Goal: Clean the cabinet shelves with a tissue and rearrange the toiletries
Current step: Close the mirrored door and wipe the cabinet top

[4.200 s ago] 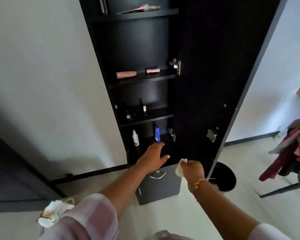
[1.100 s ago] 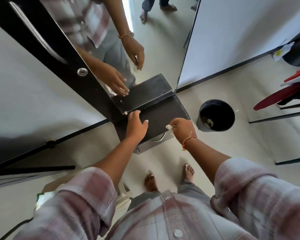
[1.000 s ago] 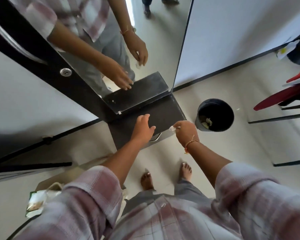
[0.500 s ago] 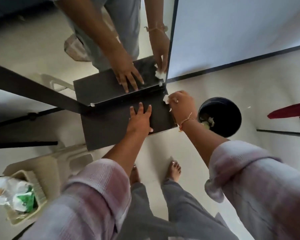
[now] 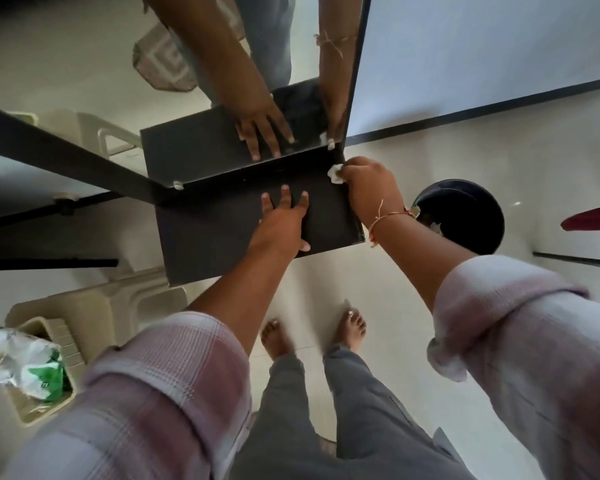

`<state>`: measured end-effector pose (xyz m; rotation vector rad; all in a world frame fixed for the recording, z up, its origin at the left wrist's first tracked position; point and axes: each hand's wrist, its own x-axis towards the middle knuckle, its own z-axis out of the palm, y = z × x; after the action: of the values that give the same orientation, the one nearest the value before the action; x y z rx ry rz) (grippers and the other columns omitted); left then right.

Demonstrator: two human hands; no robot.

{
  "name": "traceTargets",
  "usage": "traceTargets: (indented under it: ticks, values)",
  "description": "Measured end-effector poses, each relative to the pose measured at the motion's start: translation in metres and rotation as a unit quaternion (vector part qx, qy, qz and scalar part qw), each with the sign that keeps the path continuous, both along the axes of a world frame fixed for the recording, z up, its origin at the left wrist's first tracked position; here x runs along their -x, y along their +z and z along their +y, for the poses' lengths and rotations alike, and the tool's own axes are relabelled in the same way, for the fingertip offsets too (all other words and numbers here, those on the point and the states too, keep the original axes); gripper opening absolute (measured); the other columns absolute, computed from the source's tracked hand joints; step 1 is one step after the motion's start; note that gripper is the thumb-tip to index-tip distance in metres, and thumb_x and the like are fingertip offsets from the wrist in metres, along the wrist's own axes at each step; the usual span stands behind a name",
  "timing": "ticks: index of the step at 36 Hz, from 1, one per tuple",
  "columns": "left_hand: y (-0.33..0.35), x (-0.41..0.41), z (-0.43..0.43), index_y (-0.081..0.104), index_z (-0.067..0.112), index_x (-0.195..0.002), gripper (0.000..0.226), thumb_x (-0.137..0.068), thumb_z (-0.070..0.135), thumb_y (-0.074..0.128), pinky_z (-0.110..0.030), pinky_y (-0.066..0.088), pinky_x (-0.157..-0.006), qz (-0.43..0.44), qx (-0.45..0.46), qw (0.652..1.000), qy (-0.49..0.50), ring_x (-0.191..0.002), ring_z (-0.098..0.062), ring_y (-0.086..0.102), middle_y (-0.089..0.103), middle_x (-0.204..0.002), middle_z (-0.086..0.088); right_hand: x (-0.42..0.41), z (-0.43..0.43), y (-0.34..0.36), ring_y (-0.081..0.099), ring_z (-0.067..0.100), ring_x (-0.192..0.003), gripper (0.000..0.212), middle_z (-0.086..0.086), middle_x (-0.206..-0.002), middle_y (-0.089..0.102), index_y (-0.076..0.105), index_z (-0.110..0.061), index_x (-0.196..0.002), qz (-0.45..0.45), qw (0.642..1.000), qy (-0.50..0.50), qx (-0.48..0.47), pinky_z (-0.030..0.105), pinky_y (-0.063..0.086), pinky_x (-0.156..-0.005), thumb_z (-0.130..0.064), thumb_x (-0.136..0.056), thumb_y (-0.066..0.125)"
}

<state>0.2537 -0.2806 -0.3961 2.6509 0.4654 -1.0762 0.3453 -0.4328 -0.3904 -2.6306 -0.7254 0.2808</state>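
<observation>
The right hand has its grip closed round a crumpled white tissue, fingers curled, pressing the wad into the far right corner of the dark cabinet top, just where the mirrored door meets it. The left hand lies flat and open on the same surface, fingers spread, just left of the tissue. The top's long axis runs from lower left to upper right, so I judge that nearly all the surface left to wipe lies leftward from the grip, with the left hand in that path. The right hand is nearer the work. No toiletries or shelves are visible; the door looks closed. On the floor just right of the cabinet a black bin holds a few pale scraps. At lower left a pale plastic basket holds a green and white packet.
</observation>
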Motion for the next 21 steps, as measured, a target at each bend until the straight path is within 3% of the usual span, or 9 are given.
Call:
traceTargets:
  ticks: [4,9,13,18,21]
  values:
    - [0.003,0.003,-0.002,0.002,0.033,-0.155,0.108,-0.079,0.027,0.079,-0.057,0.028,-0.111,-0.009,0.003,1.0,0.005,-0.146,-0.042,-0.011,-0.011,-0.162,-0.003,0.033,-0.021,-0.002,0.062,0.032,-0.094,0.025,0.01,-0.107,0.068,0.075,-0.011,-0.107,0.006,0.999,0.045,0.029,0.033,0.052,-0.08,-0.007,-0.084,0.066]
    - [0.009,0.007,-0.004,0.003,0.032,-0.155,0.106,-0.08,0.026,0.078,-0.056,0.03,-0.11,-0.017,-0.001,1.0,0.004,-0.147,-0.042,-0.01,-0.011,-0.163,-0.004,0.095,-0.053,-0.002,0.061,0.029,-0.086,0.033,0.007,-0.099,0.07,0.076,-0.009,-0.1,0.012,0.999,0.021,0.021,0.031,0.052,-0.072,0.012,-0.078,0.061]
    - [0.012,0.009,-0.006,0.003,0.032,-0.155,0.103,-0.082,0.028,0.076,-0.056,0.031,-0.11,-0.021,-0.012,1.0,-0.002,-0.147,-0.042,-0.009,-0.011,-0.163,-0.004,0.13,-0.069,-0.002,0.064,0.026,-0.1,0.034,0.005,-0.109,0.071,0.076,-0.013,-0.105,0.083,0.996,0.017,0.028,0.031,0.053,-0.088,0.008,-0.086,0.058]
    - [0.015,0.006,-0.006,0.002,0.032,-0.155,0.104,-0.082,0.031,0.076,-0.056,0.034,-0.108,-0.02,-0.021,1.0,-0.01,-0.147,-0.042,-0.008,-0.01,-0.163,-0.005,0.114,-0.063,0.013,0.064,0.028,-0.088,0.027,0.009,-0.101,0.069,0.073,-0.012,-0.102,0.012,0.997,-0.056,-0.046,0.029,0.053,-0.07,0.002,-0.084,0.059]
    - [0.016,0.005,-0.006,0.002,0.032,-0.155,0.105,-0.081,0.034,0.076,-0.056,0.035,-0.108,-0.016,-0.029,0.999,-0.022,-0.147,-0.044,-0.006,-0.009,-0.163,-0.006,0.078,-0.042,0.019,0.062,0.028,-0.088,0.03,0.01,-0.101,0.065,0.071,-0.014,-0.107,-0.011,0.996,-0.059,-0.065,0.027,0.049,-0.071,-0.004,-0.085,0.054]
